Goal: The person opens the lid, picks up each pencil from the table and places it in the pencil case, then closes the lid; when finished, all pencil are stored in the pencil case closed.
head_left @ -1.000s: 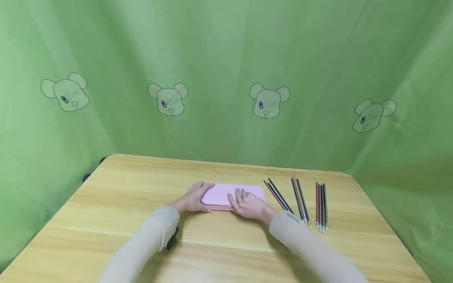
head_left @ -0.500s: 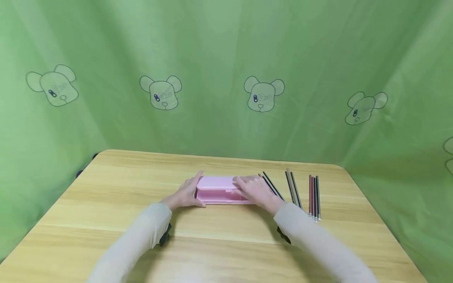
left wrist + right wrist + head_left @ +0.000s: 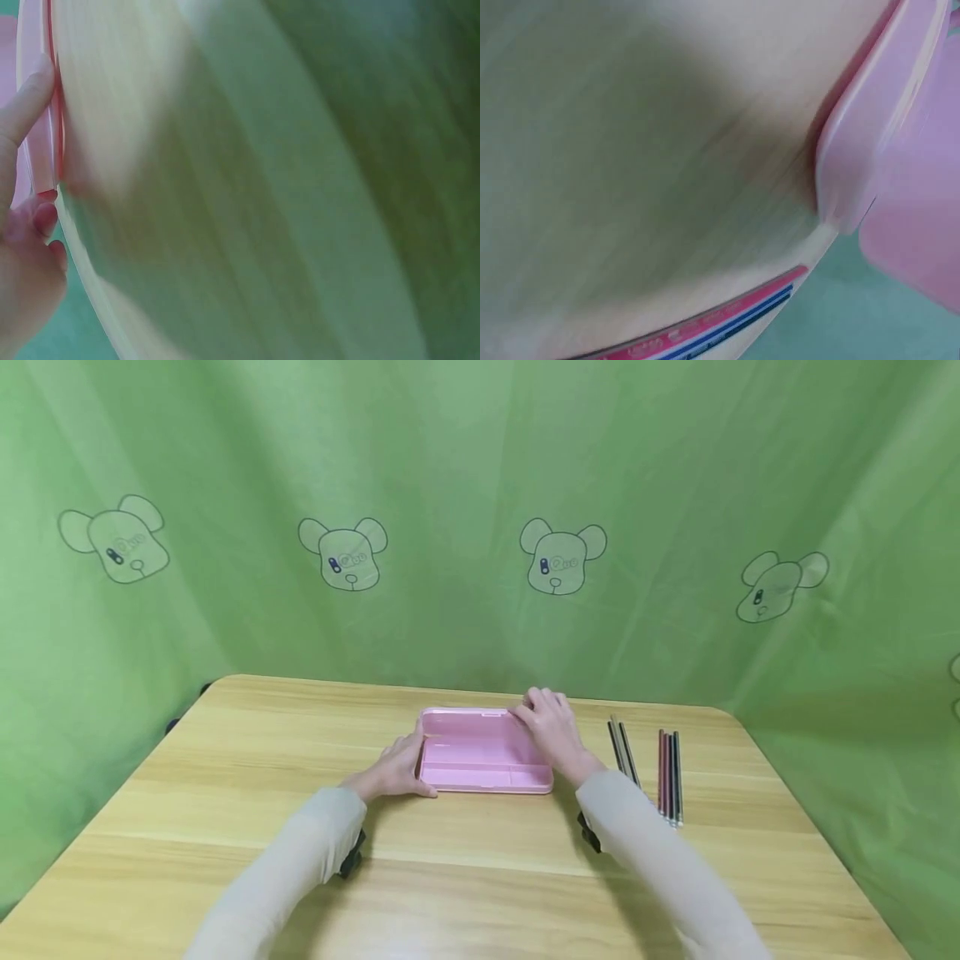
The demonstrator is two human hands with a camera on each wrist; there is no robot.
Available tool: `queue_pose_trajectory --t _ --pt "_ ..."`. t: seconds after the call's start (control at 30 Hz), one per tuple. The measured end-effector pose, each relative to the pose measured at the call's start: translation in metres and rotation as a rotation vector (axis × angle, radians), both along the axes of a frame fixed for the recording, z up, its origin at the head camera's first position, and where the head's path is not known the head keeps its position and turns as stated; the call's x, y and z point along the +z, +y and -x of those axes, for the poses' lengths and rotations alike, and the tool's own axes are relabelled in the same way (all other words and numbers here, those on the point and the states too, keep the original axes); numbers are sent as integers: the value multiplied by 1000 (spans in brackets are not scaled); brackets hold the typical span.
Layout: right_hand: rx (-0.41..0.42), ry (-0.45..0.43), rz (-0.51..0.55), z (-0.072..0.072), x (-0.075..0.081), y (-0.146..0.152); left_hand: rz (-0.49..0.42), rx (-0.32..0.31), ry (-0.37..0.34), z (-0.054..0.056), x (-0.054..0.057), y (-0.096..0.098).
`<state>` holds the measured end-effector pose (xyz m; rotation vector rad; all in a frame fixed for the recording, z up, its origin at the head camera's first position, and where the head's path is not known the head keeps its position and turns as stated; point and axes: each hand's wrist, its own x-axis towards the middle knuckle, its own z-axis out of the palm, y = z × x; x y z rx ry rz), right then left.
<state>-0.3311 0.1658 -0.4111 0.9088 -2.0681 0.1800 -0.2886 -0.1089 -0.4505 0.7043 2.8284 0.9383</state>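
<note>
A pink pencil case (image 3: 467,777) lies on the wooden table with its lid (image 3: 472,725) swung up and tilted back. Inside, the base shows a long compartment and a small one at the right, with nothing in them. My left hand (image 3: 393,768) grips the case's left end, thumb along the front edge; in the left wrist view the thumb (image 3: 31,94) presses the case's side. At the lid's upper right corner, my right hand (image 3: 553,727) pinches the rim between thumb and fingers. The right wrist view shows the case's end (image 3: 855,150) and the raised lid (image 3: 915,232).
Right of the case lie a group of dark and tan pencils (image 3: 624,752) and a group of red and black pencils (image 3: 670,777). Pencils (image 3: 727,319) also show close by in the right wrist view. A green curtain (image 3: 465,635) hangs behind the table (image 3: 480,877).
The case was shut a second ago, then half raised; its lid now stands up and back. My right hand has moved up and away with the lid, while my left hand keeps its grip.
</note>
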Motion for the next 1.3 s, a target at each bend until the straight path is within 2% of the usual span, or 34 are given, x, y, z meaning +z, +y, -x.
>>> queue_pose_trajectory --t 0.07,0.13,0.2,0.27,0.37,0.47,0.6,0.73,0.87,1.07,1.3 --pt "-55 1 -30 2 -1 2 18 0 -10 0 1 1" --pt "-118 -48 -72 2 -3 5 35 -4 -16 0 1 1" --pt "-206 -159 -112 2 -7 9 54 -13 -13 0 2 2" --pt "-284 -315 -130 0 -11 15 68 -25 -3 0 2 2" --pt "-355 -517 -134 -2 -18 26 90 -40 1 1 1 2" --pt "-318 -648 -105 -5 -22 36 96 -40 -8 2 1 2" --pt "-251 -760 -122 -8 -24 45 99 -30 -21 3 3 1" --pt "-229 -840 -165 -12 -25 51 104 -37 -23 4 4 0" --pt "-242 -891 -156 -16 -27 53 96 -58 -7 5 5 -1" --pt "-256 -881 -157 -17 -28 54 99 -78 3 5 10 -3" --pt "-256 -890 -160 -19 -28 54 151 -37 17 8 15 -3"
